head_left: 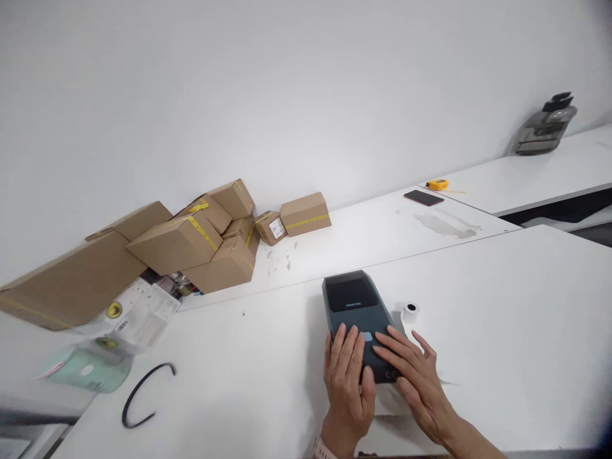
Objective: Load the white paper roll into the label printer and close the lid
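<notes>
A dark grey-blue device with a black glossy panel and a light blue button lies on the white table. My left hand rests on its near left part, fingers stretched out flat on the surface. From the right, my right hand lies over the device's near right side, its fingers spread, with the fingertips close to the blue button. A small white paper roll sits just right of the device.
Brown cardboard boxes are piled at the back left, beside plastic packages. A black curved band lies at the left. Farther back are a phone, a yellow tape measure and a bottle.
</notes>
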Tool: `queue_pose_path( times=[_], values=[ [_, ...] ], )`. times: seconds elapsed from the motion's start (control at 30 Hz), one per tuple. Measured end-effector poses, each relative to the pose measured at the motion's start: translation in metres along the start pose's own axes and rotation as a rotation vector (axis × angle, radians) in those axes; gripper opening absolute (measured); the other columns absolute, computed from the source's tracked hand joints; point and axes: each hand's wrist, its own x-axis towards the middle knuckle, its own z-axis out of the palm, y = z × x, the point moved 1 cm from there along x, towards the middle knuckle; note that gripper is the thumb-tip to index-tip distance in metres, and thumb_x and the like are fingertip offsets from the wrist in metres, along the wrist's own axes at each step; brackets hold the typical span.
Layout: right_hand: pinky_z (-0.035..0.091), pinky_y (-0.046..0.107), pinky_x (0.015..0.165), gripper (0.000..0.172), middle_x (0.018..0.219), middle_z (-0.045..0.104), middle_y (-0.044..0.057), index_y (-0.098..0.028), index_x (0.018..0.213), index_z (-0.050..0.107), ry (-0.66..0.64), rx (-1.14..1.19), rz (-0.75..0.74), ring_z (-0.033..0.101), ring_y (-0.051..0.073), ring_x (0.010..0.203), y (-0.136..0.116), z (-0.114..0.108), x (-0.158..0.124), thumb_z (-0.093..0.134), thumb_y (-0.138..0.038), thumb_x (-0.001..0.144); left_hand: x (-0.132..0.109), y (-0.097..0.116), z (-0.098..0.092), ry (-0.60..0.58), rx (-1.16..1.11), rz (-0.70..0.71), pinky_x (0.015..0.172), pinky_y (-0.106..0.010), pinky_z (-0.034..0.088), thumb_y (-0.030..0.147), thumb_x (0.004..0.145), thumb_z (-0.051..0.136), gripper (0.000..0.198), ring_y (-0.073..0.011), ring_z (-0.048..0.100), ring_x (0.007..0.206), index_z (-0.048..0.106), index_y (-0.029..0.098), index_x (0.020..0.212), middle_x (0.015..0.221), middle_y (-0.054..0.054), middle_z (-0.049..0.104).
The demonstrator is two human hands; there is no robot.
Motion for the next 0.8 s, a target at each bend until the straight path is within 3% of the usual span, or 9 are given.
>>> queue_pose_path(
  times=[0.17, 0.27, 0.37, 0.43, 0.47, 0.53, 0.63, 0.7, 0.8],
  values=[
    [0.018, 0.051, 0.116, 0.042, 0.139, 0.059, 0.005, -0.028, 0.134, 0.053, 0.023, -0.009, -0.023, 0.042, 0.025, 0.139, 0.0, 0.001, 0.0, 0.039, -0.02, 0.096, 0.007, -0.004, 0.001, 0.077, -0.017, 0.024, 0.118, -0.051, 0.033, 0.014, 0.092, 0.044, 0.053, -0.0253, 0.038, 0.143, 0.043, 0.018, 0.145, 0.146, -0.008, 0.053],
    [0.014, 0.053, 0.117, 0.041, 0.141, 0.058, 0.003, -0.031, 0.135, 0.052, -0.048, -0.021, 0.007, 0.042, 0.025, 0.14, -0.006, -0.008, 0.004, 0.04, -0.021, 0.098, -0.004, 0.005, -0.008, 0.084, -0.116, -0.047, 0.116, -0.048, 0.035, 0.016, 0.094, 0.043, 0.05, -0.0244, 0.039, 0.142, 0.045, 0.021, 0.144, 0.146, -0.008, 0.053],
    [0.018, 0.054, 0.116, 0.04, 0.143, 0.057, 0.001, -0.035, 0.137, 0.05, -0.133, -0.003, 0.072, 0.042, 0.024, 0.14, -0.013, -0.022, 0.011, 0.039, -0.026, 0.1, -0.041, 0.029, -0.01, 0.262, -0.296, -0.326, 0.108, -0.045, 0.043, 0.025, 0.095, 0.046, 0.043, -0.0261, 0.051, 0.132, 0.051, 0.021, 0.138, 0.139, -0.012, 0.058],
    [0.023, 0.055, 0.115, 0.04, 0.145, 0.055, 0.001, -0.036, 0.139, 0.05, -0.161, 0.036, 0.131, 0.042, 0.025, 0.14, -0.017, -0.03, 0.016, 0.036, -0.032, 0.101, -0.07, 0.049, 0.0, 0.409, -0.516, -0.581, 0.089, -0.039, 0.053, 0.037, 0.093, 0.051, 0.025, -0.024, 0.066, 0.1, 0.067, 0.021, 0.106, 0.104, -0.01, 0.071],
    [0.024, 0.056, 0.115, 0.04, 0.146, 0.054, 0.002, -0.036, 0.14, 0.049, -0.17, 0.058, 0.155, 0.042, 0.025, 0.14, -0.019, -0.032, 0.018, 0.035, -0.034, 0.102, -0.081, 0.058, 0.007, 0.396, -0.668, -0.73, 0.076, -0.034, 0.055, 0.047, 0.091, 0.054, 0.03, -0.021, 0.067, 0.081, 0.067, 0.021, 0.086, 0.084, -0.007, 0.069],
    [0.023, 0.059, 0.116, 0.042, 0.147, 0.053, 0.004, -0.035, 0.142, 0.047, -0.195, 0.099, 0.191, 0.04, 0.025, 0.142, -0.022, -0.035, 0.023, 0.034, -0.037, 0.102, -0.088, 0.073, 0.022, 0.199, -1.057, -0.992, 0.051, -0.028, 0.048, 0.067, 0.078, 0.06, 0.049, -0.0143, 0.056, 0.052, 0.06, 0.019, 0.07, 0.065, -0.002, 0.061],
    [0.018, 0.063, 0.116, 0.039, 0.146, 0.054, 0.004, -0.035, 0.137, 0.052, -0.247, 0.132, 0.222, 0.038, 0.026, 0.143, -0.024, -0.035, 0.027, 0.034, -0.04, 0.102, -0.069, 0.081, 0.03, -0.022, -1.496, -1.307, 0.039, -0.023, 0.035, 0.082, 0.053, 0.067, 0.073, -0.01, 0.05, 0.044, 0.063, 0.015, 0.082, 0.069, -0.002, 0.061],
    [0.017, 0.065, 0.116, 0.038, 0.146, 0.055, 0.003, -0.035, 0.132, 0.057, -0.269, 0.14, 0.238, 0.038, 0.027, 0.143, -0.025, -0.035, 0.028, 0.034, -0.041, 0.102, -0.049, 0.077, 0.026, -0.031, -1.528, -1.374, 0.039, -0.022, 0.033, 0.085, 0.049, 0.066, 0.077, -0.0087, 0.05, 0.043, 0.062, 0.012, 0.076, 0.069, -0.003, 0.062],
    [0.014, 0.066, 0.117, 0.038, 0.145, 0.055, 0.002, -0.036, 0.129, 0.06, -0.282, 0.16, 0.264, 0.037, 0.027, 0.143, -0.025, -0.035, 0.029, 0.034, -0.043, 0.103, -0.027, 0.067, 0.023, 0.009, -1.425, -1.342, 0.038, -0.023, 0.031, 0.086, 0.049, 0.063, 0.075, -0.008, 0.047, 0.036, 0.057, 0.013, 0.068, 0.062, -0.004, 0.062]
  ],
)
